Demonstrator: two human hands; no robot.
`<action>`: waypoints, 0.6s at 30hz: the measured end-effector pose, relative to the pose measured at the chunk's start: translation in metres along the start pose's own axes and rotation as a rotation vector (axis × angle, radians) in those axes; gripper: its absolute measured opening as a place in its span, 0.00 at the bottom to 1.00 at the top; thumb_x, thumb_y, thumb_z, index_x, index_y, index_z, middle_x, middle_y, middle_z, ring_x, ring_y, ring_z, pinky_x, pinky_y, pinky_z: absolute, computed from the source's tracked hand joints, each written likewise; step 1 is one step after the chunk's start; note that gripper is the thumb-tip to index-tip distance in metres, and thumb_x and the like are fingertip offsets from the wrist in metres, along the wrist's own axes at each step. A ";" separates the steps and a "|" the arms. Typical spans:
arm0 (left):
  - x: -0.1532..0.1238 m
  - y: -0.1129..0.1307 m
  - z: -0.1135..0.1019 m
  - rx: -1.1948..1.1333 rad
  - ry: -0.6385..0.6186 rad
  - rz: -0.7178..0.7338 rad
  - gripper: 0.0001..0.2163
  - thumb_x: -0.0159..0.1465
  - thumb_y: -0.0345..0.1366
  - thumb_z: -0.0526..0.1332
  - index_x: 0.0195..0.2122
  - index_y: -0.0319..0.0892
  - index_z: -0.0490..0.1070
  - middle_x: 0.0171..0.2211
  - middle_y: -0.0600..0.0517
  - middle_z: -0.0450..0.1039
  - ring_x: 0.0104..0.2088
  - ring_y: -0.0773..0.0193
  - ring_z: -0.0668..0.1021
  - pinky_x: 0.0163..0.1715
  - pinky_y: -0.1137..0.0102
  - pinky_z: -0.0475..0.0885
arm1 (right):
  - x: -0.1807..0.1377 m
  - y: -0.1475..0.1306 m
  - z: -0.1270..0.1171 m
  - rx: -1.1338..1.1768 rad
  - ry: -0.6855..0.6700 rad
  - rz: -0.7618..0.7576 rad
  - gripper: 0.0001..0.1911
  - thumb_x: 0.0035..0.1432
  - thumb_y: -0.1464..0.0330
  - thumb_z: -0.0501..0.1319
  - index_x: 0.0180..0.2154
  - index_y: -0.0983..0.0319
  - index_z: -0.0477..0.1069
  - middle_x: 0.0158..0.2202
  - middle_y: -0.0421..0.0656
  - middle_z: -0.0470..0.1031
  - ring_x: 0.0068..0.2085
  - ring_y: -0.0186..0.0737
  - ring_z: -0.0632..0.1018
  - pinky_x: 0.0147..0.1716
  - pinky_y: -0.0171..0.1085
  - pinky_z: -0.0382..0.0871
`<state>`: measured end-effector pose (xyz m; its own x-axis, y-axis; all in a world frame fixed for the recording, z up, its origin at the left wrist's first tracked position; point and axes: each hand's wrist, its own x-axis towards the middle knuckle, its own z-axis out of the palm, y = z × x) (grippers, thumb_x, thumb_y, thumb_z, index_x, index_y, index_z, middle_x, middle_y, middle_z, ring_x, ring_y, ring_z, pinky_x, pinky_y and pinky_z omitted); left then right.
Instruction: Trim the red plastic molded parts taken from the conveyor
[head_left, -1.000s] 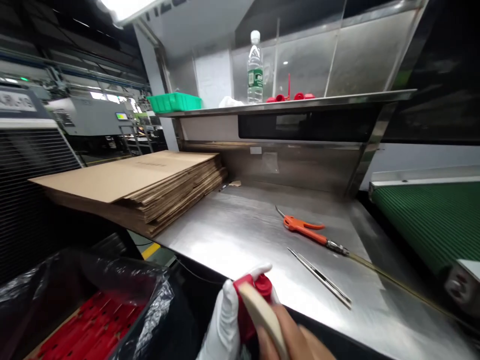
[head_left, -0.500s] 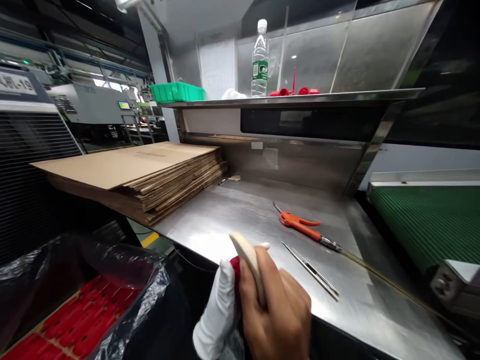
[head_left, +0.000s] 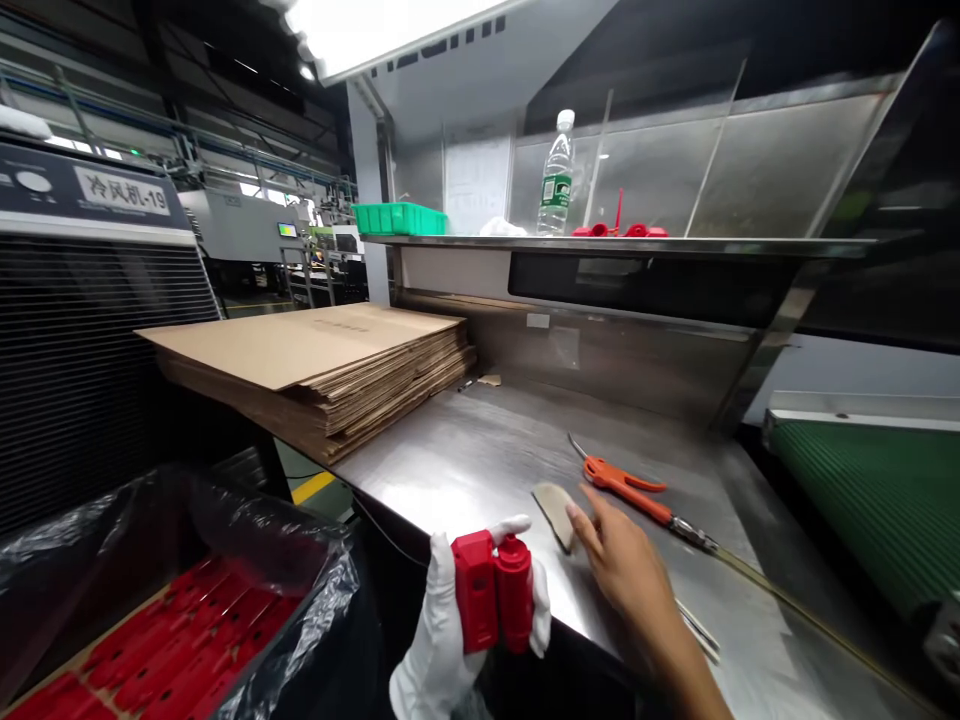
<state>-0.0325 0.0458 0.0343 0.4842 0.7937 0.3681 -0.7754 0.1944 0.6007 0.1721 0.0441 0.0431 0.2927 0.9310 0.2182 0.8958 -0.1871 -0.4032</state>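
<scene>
The left hand (head_left: pixel 450 640), in a white glove, is closed around a red plastic part (head_left: pixel 493 592) and holds it upright at the near edge of the steel bench (head_left: pixel 480 450), thumb on one side and fingers wrapped behind. The right hand (head_left: pixel 622 565), bare, is now flat and open on the bench with its fingertips resting on a beige pad (head_left: pixel 553 508); it grips nothing. Half a second ago that pad was clasped in the right hand and pressed against the red part, so the pad has since been set down and the two hands have separated. Judged from this, the rubbing or wiping of the part appears finished, and the part is left exposed in the gloved hand alone. Just beyond the right hand lies an orange air gun (head_left: pixel 626 487) with its hose running off to the right, and a pair of tweezers (head_left: pixel 697 630) lies partly hidden under the wrist. To the left stands a stack of flat cardboard (head_left: pixel 322 355), and below it a bag-lined box (head_left: pixel 150 640) holds more red parts (same colour; exact type cannot be confirmed).
</scene>
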 end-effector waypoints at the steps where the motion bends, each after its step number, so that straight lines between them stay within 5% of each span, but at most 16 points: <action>1: -0.001 0.003 0.000 -0.004 0.011 0.003 0.40 0.67 0.61 0.32 0.55 0.35 0.70 0.28 0.40 0.76 0.23 0.54 0.79 0.21 0.65 0.72 | 0.014 0.013 -0.003 -0.054 -0.018 0.005 0.26 0.71 0.57 0.48 0.63 0.62 0.59 0.55 0.49 0.74 0.55 0.47 0.75 0.52 0.45 0.71; 8: 0.000 0.006 -0.018 -0.126 -0.059 -0.181 0.38 0.66 0.63 0.34 0.56 0.38 0.68 0.30 0.42 0.76 0.25 0.54 0.78 0.23 0.63 0.71 | 0.061 0.106 -0.035 -0.450 -0.158 0.145 0.34 0.60 0.68 0.66 0.64 0.59 0.57 0.66 0.50 0.57 0.65 0.56 0.61 0.62 0.59 0.57; 13: -0.001 0.002 -0.018 -0.152 -0.108 -0.291 0.35 0.67 0.61 0.36 0.54 0.40 0.70 0.29 0.44 0.75 0.24 0.57 0.78 0.22 0.66 0.69 | 0.084 0.104 -0.024 -0.561 -0.254 0.206 0.25 0.62 0.65 0.65 0.59 0.60 0.64 0.61 0.48 0.65 0.60 0.54 0.67 0.59 0.60 0.61; 16: -0.003 0.007 -0.015 -0.125 -0.083 -0.260 0.35 0.67 0.62 0.38 0.52 0.40 0.70 0.29 0.43 0.76 0.24 0.57 0.78 0.22 0.67 0.70 | 0.080 0.093 -0.028 -0.617 -0.193 0.101 0.21 0.60 0.69 0.64 0.54 0.61 0.68 0.59 0.47 0.66 0.62 0.54 0.64 0.60 0.60 0.57; 18: -0.004 0.013 -0.017 -0.090 -0.036 -0.239 0.36 0.66 0.63 0.38 0.52 0.38 0.71 0.29 0.43 0.76 0.24 0.56 0.78 0.22 0.66 0.71 | 0.063 0.088 -0.037 -0.623 -0.133 -0.026 0.27 0.54 0.76 0.61 0.56 0.62 0.66 0.62 0.48 0.63 0.64 0.53 0.60 0.61 0.58 0.54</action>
<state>-0.0514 0.0550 0.0291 0.6708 0.6983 0.2497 -0.6697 0.4256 0.6086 0.2819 0.0751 0.0546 0.2601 0.9611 0.0927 0.9402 -0.2740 0.2024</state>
